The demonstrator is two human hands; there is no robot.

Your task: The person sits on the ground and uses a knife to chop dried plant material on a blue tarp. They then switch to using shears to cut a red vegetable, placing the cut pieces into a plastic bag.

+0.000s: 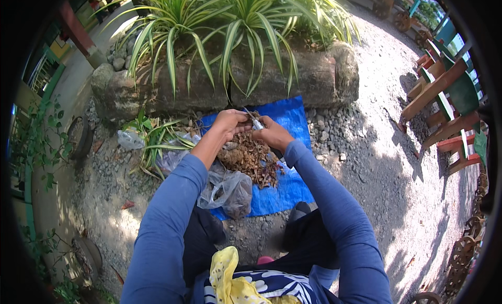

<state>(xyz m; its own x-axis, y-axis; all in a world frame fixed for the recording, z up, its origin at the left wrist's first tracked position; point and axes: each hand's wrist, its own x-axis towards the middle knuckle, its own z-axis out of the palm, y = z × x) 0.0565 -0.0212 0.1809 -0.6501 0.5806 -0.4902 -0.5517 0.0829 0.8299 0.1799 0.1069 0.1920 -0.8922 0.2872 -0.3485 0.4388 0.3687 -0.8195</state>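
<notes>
My right hand [272, 133] grips a slim hand tool [257, 124] with a pale, shiny shaft; its exact kind is unclear. My left hand [234, 124] is beside the tool's upper end, fingers curled, near a small brown piece [255, 114]. Whether the left fingers hold that piece cannot be made out. Below both hands, a heap of dry brown leaves and fibre [251, 157] rests on a blue tarp [274, 202]. A clear plastic bag [231, 192] with dark contents sits at the heap's near left side.
Cut striped leaves [159, 141] and a crumpled plastic bag [130, 140] lie left of the tarp. Beyond it stands a stone-like planter wall [282, 78] with striped plants [239, 25]. Loose stones [325, 131] border the tarp; wooden benches [443, 96] stand right.
</notes>
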